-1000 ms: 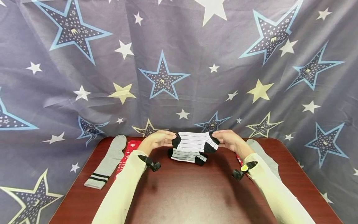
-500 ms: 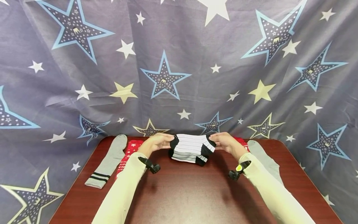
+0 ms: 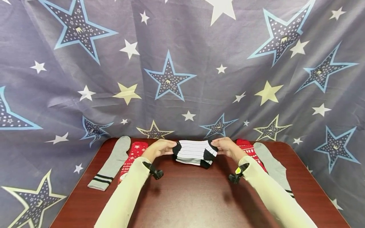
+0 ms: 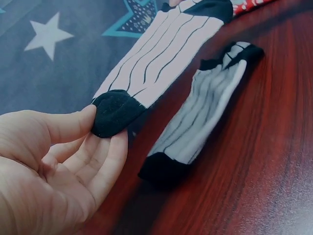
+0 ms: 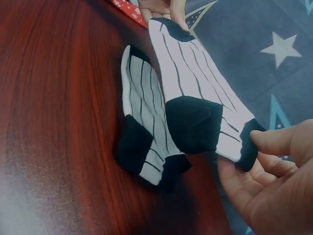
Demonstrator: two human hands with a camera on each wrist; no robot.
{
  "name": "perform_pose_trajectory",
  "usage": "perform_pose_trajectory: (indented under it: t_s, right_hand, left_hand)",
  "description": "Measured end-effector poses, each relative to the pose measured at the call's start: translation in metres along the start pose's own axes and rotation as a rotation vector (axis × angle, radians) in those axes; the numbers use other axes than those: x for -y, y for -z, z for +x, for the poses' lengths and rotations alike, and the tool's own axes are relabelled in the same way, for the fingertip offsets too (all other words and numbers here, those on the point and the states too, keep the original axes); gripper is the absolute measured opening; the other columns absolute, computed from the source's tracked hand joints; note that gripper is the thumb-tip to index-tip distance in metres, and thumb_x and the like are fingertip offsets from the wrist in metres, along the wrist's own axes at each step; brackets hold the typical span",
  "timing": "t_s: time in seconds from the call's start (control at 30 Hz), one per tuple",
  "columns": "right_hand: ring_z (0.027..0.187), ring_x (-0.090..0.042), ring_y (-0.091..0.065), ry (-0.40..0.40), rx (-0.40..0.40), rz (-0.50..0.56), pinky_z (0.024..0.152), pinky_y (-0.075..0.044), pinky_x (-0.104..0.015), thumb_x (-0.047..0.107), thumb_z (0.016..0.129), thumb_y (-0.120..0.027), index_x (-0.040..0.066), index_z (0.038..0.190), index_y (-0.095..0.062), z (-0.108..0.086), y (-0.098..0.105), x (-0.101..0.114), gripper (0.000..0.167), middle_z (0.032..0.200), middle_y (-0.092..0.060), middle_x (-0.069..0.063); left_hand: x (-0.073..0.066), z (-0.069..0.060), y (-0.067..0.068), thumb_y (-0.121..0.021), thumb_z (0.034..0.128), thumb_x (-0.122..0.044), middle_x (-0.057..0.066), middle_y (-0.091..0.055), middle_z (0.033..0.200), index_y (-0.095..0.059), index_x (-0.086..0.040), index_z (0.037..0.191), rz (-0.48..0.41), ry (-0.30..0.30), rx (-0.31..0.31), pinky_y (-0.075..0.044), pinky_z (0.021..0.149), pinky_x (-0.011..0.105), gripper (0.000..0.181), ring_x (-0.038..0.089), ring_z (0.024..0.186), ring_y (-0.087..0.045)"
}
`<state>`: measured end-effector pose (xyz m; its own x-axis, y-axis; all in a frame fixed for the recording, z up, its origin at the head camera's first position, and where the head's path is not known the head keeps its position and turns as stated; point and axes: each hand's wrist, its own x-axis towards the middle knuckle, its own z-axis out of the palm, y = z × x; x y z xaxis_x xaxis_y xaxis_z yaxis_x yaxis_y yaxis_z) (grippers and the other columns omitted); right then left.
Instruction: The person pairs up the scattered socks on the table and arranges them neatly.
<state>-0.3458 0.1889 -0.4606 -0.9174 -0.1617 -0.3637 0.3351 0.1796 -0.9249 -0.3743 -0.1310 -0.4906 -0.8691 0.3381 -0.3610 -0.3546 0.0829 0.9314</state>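
While left hand (image 4: pixel 58 171) pinches black toe (image 4: pixel 116 113), right hand (image 5: pixel 276 183) pinches black cuff (image 5: pixel 249 147); sock (image 5: pixel 193 71) white with dark stripes.

Between the hands (image 3: pixel 160 148), a striped sock (image 3: pixel 193 149) is showing matt knit cloth; just below, a second sock (image 4: pixel 195 110) is showing the same. Under the hands, the desk (image 3: pixel 182 199) is gleaming like smooth, varnished wood. Beyond them, a starry curtain (image 3: pixel 196 63) is hanging in creased cloth.

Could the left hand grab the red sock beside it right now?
Probably not: the left hand is pinching the upper striped sock. If it let go, the red sock looks close enough.
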Motion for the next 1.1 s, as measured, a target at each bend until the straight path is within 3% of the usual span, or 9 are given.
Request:
perform_pose_trajectory:
  t_s: [0.33, 0.57, 0.93, 1.1]
  right_hand:
    - [0.073, -0.009, -0.06, -0.019, -0.048, -0.017, 0.071, -0.055, -0.026, 0.003, 0.1, -0.057, -0.015, 0.131, -0.053, 0.012, -0.005, -0.015, 0.036, 0.077, -0.063, 0.004]
    - [0.072, -0.008, -0.061, -0.022, -0.035, -0.005, 0.072, -0.055, -0.028, 0.002, 0.099, -0.056, -0.017, 0.129, -0.053, 0.014, -0.007, -0.021, 0.035, 0.076, -0.065, 0.005]
    - [0.074, -0.008, -0.061, -0.003, -0.029, -0.002, 0.073, -0.055, -0.028, 0.0, 0.099, -0.056, -0.019, 0.128, -0.054, 0.018, -0.012, -0.024, 0.035, 0.078, -0.066, 0.003]
    - [0.074, -0.01, -0.06, -0.037, -0.049, 0.014, 0.074, -0.057, -0.029, 0.0, 0.098, -0.059, -0.018, 0.125, -0.056, 0.02, -0.014, -0.03, 0.033, 0.078, -0.065, 0.002]
  left_hand:
    - [0.009, 0.007, -0.004, -0.061, 0.0993, -0.003, -0.006, -0.072, 0.078, -0.057, 0.011, 0.134, -0.022, 0.023, -0.068, -0.061, 0.083, 0.03, 0.038, 0.007, 0.072, -0.068]
    - [0.011, 0.007, -0.004, -0.062, 0.0984, -0.003, -0.005, -0.071, 0.077, -0.057, 0.011, 0.135, 0.003, 0.059, -0.091, -0.06, 0.089, 0.034, 0.039, 0.007, 0.07, -0.066]
    - [0.01, 0.01, -0.001, -0.065, 0.0968, -0.003, -0.004, -0.071, 0.076, -0.062, 0.01, 0.131, -0.003, 0.062, -0.118, -0.062, 0.081, 0.029, 0.037, 0.008, 0.069, -0.066]
    - [0.016, 0.009, -0.002, -0.063, 0.0975, -0.003, -0.003, -0.071, 0.077, -0.06, 0.01, 0.133, 0.001, 0.089, -0.112, -0.062, 0.079, 0.028, 0.038, 0.008, 0.07, -0.066]
